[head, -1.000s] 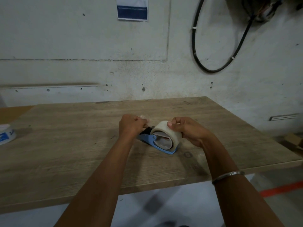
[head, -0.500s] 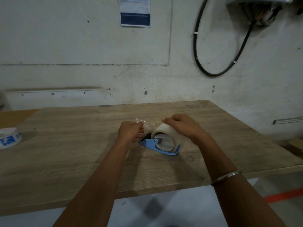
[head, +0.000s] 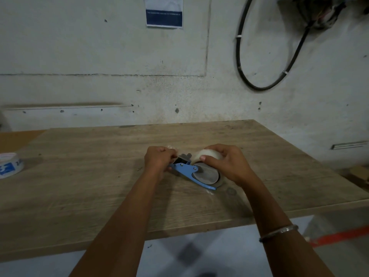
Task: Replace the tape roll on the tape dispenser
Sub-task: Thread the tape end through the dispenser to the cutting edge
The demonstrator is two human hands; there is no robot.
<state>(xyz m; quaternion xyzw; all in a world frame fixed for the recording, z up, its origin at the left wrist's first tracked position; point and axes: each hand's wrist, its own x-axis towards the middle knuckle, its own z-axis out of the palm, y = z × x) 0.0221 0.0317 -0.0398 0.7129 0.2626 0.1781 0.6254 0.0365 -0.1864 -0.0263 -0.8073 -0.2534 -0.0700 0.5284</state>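
We see the blue tape dispenser [head: 186, 171] lying near the middle of the wooden tabletop [head: 99, 176], with the whitish tape roll [head: 208, 154] seated in it. Our right hand [head: 225, 162] curls over the roll, thumb pressed on its near edge. Our left hand [head: 158, 159] is closed at the dispenser's front end, pinching a clear tape strip [head: 171, 146]. Another printed tape roll [head: 11, 164] sits well apart at the left edge.
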